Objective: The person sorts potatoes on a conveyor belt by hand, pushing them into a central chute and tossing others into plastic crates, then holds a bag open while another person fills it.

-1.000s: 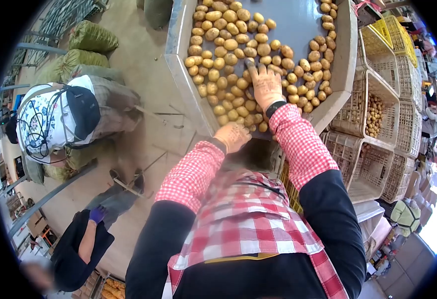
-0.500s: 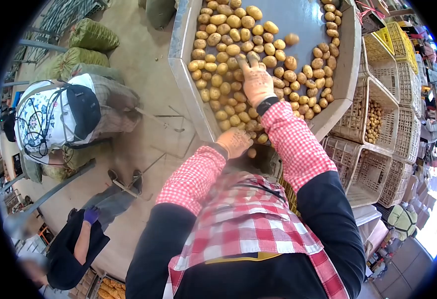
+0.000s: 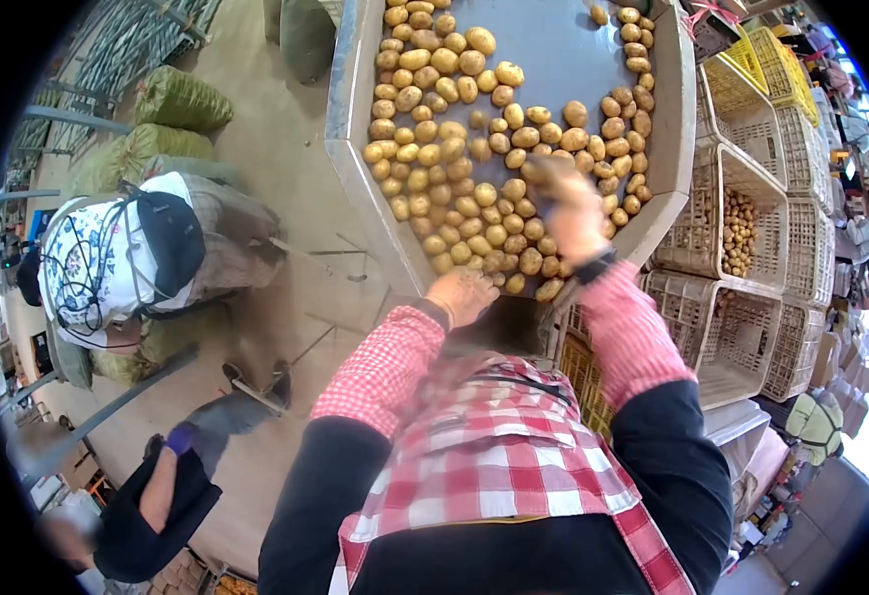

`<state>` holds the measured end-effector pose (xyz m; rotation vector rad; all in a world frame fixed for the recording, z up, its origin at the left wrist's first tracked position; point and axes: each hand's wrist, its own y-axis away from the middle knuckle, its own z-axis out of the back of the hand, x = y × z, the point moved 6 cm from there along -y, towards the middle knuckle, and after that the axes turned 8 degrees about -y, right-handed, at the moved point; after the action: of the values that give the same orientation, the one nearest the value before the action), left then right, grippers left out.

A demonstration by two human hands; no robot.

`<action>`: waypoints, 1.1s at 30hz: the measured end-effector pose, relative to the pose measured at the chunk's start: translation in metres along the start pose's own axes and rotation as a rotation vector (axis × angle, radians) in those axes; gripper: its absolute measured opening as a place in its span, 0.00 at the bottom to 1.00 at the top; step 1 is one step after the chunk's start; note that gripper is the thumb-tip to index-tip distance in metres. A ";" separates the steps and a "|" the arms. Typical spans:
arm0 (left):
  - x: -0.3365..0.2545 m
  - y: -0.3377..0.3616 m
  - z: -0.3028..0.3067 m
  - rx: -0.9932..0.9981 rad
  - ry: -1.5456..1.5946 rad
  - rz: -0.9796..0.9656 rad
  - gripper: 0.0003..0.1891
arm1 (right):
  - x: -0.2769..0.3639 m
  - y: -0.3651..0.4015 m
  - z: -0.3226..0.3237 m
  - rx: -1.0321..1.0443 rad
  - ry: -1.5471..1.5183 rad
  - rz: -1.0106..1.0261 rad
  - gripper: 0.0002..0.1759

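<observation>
Head view, potatoes (image 3: 444,188) on grey sorting surface (image 3: 554,59), plastic crates (image 3: 755,213) beside, concrete floor (image 3: 256,119).

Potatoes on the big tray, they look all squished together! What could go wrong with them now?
The potatoes crowd right up to the tray's narrow end, by a dark gap, so one might roll off. The left hand is at only one side of that end, so it may not stop them all. The right hand looks blurry over the pile, so it may be moving fast and could bump some and bruise them.
</observation>
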<state>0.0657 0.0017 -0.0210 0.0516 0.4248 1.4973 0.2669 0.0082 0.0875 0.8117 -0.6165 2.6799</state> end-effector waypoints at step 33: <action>0.034 -0.021 0.029 0.092 0.022 -0.016 0.13 | -0.079 0.004 0.187 -0.725 -0.098 -0.401 0.14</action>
<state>0.0955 0.0392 -0.0085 0.1042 0.5105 1.4633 0.4157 -0.0941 0.1812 0.7453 -1.1991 1.8563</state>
